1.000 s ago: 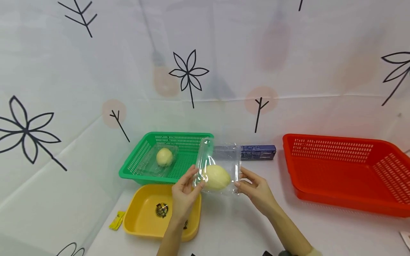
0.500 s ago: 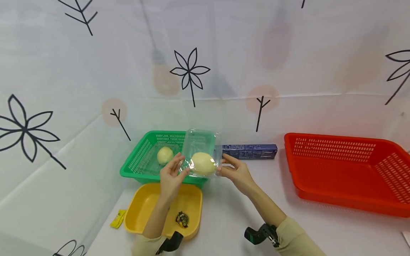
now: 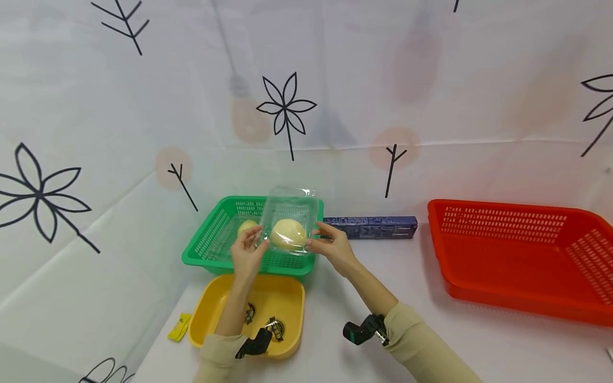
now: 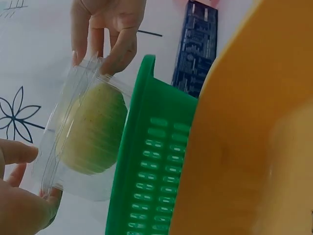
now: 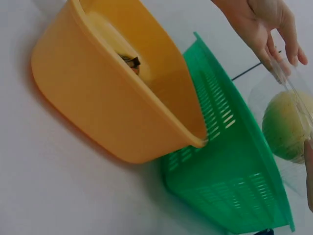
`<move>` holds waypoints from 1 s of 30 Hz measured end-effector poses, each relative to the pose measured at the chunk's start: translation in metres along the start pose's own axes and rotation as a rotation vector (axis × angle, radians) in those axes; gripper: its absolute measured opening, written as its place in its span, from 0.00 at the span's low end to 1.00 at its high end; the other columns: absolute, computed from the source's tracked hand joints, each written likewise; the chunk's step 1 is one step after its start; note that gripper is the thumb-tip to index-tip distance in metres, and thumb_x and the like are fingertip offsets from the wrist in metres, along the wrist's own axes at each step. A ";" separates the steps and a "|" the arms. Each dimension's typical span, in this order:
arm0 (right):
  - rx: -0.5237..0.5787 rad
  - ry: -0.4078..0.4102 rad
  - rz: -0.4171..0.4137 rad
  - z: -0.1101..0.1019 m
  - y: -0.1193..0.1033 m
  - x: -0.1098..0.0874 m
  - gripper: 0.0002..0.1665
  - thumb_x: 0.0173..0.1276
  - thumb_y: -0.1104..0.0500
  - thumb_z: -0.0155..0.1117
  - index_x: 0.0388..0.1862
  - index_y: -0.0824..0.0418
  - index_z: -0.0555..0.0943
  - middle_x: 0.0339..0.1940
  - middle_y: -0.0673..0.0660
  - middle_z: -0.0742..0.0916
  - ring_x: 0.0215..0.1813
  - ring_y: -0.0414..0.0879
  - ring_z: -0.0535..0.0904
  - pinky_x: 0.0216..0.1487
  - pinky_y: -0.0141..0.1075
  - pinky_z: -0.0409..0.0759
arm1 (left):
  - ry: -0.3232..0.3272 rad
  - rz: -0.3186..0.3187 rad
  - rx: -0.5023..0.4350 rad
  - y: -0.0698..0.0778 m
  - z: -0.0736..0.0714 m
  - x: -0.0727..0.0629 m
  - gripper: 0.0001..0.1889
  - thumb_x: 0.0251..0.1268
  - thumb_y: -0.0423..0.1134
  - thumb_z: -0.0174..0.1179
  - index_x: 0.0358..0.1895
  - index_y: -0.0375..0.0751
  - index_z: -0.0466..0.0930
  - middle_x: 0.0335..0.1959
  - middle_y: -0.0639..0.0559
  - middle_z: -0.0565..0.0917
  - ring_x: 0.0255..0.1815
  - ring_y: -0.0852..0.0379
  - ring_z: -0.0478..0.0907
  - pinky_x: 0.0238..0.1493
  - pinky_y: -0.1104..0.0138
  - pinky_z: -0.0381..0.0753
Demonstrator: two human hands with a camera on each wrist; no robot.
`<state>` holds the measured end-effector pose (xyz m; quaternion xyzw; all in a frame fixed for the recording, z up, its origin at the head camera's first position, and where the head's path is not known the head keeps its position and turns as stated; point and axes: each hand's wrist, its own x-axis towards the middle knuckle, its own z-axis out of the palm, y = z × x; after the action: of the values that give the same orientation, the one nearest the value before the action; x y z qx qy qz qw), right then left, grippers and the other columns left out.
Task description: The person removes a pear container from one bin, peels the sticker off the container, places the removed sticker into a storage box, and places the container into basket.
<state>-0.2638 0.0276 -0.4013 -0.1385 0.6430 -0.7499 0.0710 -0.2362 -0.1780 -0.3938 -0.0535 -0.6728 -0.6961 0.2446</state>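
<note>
Both hands hold a clear plastic clamshell box (image 3: 293, 202) by its sides, over the green basket (image 3: 201, 261). Inside it lies a pale yellow melon (image 3: 289, 235). My left hand (image 3: 246, 261) pinches the left edge between thumb and fingers; my right hand (image 3: 337, 252) grips the right edge the same way. In the left wrist view the box's lid and base meet at a rim under the fingertips (image 4: 48, 205), with the melon (image 4: 95, 129) behind the clear wall. Partly hidden by the left hand, another pale melon (image 3: 246, 226) sits in a clear box within the green basket.
In front of the green basket stands a yellow basin (image 3: 298, 324) with dark round labels inside. A small yellow packet (image 3: 179, 327) lies left of it. Behind to the right is a long blue box (image 3: 373, 227), and a large red basket (image 3: 503, 304) stands farther right.
Both hands have carried the boxed melon left and away from the body, from beside the green basket to above it. Their grip on the box's sides stays the same.
</note>
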 end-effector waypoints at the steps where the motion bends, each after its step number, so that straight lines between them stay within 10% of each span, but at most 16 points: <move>1: -0.022 0.002 0.005 0.001 0.001 0.002 0.41 0.61 0.70 0.62 0.71 0.70 0.56 0.54 0.68 0.73 0.43 0.41 0.80 0.47 0.35 0.80 | 0.018 -0.012 0.009 -0.001 0.000 0.001 0.18 0.53 0.18 0.55 0.50 0.18 0.71 0.55 0.29 0.71 0.59 0.39 0.68 0.65 0.56 0.64; 8: -0.187 0.004 0.045 0.009 0.003 0.014 0.37 0.63 0.66 0.62 0.69 0.73 0.59 0.60 0.73 0.74 0.56 0.61 0.76 0.49 0.40 0.80 | 0.104 -0.075 0.065 -0.013 0.001 0.008 0.18 0.56 0.17 0.52 0.51 0.20 0.68 0.52 0.28 0.68 0.58 0.34 0.66 0.66 0.53 0.62; 22: -0.299 -0.085 0.133 0.016 -0.002 0.021 0.34 0.70 0.61 0.55 0.69 0.74 0.58 0.61 0.72 0.74 0.58 0.60 0.75 0.59 0.49 0.72 | 0.041 -0.400 0.254 -0.031 -0.012 0.032 0.18 0.61 0.26 0.53 0.55 0.26 0.69 0.55 0.31 0.71 0.58 0.39 0.67 0.57 0.50 0.69; 30: -0.164 -0.105 0.251 0.024 -0.008 0.024 0.37 0.70 0.61 0.55 0.70 0.77 0.53 0.70 0.74 0.61 0.64 0.64 0.68 0.62 0.48 0.69 | 0.029 -0.445 0.261 -0.038 -0.015 0.040 0.15 0.59 0.26 0.52 0.51 0.26 0.72 0.50 0.34 0.72 0.52 0.40 0.68 0.53 0.50 0.69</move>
<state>-0.2790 -0.0009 -0.3871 -0.1011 0.7098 -0.6719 0.1861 -0.2831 -0.2044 -0.4134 0.1380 -0.7485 -0.6409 0.0998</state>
